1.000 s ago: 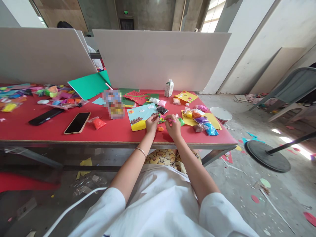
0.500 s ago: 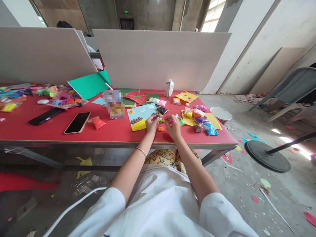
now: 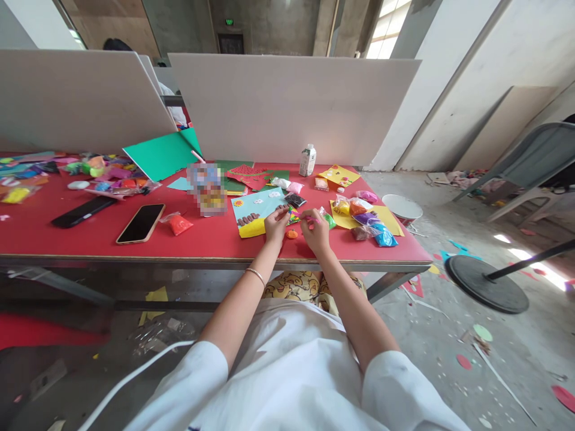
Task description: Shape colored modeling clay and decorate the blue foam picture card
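Red surface (image 3: 67, 236), clay bags all around: I am shaping a small clay bit.
My left hand (image 3: 275, 222) and right hand (image 3: 315, 230) pinch the pink clay piece (image 3: 300, 215) with clenched fingers; next, I think, gentle pressing.

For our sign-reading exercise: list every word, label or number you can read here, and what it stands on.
None can be read.
Green sign above the far door: too small.
Bottle label: too small.
Blue card shapes: unclear.
Booklet: blurred.
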`<control>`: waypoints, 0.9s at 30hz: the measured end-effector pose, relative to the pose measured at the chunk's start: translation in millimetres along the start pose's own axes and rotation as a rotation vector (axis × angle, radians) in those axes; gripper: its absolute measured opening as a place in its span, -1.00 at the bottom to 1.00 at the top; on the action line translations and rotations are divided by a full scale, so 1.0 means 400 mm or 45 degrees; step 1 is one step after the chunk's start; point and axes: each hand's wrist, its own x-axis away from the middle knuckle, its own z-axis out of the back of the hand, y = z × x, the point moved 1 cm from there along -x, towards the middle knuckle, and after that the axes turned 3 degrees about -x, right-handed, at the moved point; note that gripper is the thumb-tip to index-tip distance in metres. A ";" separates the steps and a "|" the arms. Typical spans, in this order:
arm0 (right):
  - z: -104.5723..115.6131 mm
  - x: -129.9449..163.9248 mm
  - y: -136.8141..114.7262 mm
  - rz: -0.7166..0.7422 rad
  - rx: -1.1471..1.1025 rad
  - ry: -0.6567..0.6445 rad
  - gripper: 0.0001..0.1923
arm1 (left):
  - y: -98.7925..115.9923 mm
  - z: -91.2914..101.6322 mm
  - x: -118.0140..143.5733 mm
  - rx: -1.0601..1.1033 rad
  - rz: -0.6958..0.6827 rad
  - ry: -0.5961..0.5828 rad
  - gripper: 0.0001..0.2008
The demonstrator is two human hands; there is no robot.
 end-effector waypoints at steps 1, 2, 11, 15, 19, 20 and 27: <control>0.001 0.000 -0.001 0.007 0.005 0.008 -0.85 | 0.000 0.000 0.000 -0.005 0.006 0.008 -0.81; 0.002 0.000 -0.001 0.015 0.013 0.017 -0.85 | -0.001 0.000 0.000 -0.009 0.011 0.016 -0.81; -0.001 0.003 0.000 0.024 0.014 -0.007 -0.83 | -0.011 -0.002 -0.006 -0.043 -0.023 0.011 -0.80; -0.002 0.006 0.001 0.003 0.028 -0.060 -0.83 | -0.015 0.000 -0.005 -0.091 -0.062 -0.002 -0.80; -0.003 0.007 0.001 0.012 0.059 -0.081 -0.84 | -0.017 0.000 -0.001 -0.124 -0.102 0.016 -0.82; -0.003 0.007 0.001 0.013 0.072 -0.081 -0.84 | -0.017 0.000 -0.001 -0.134 -0.108 0.022 -0.82; -0.001 0.006 -0.008 0.094 0.174 -0.111 -0.83 | -0.023 0.002 -0.002 -0.193 -0.150 0.024 -0.83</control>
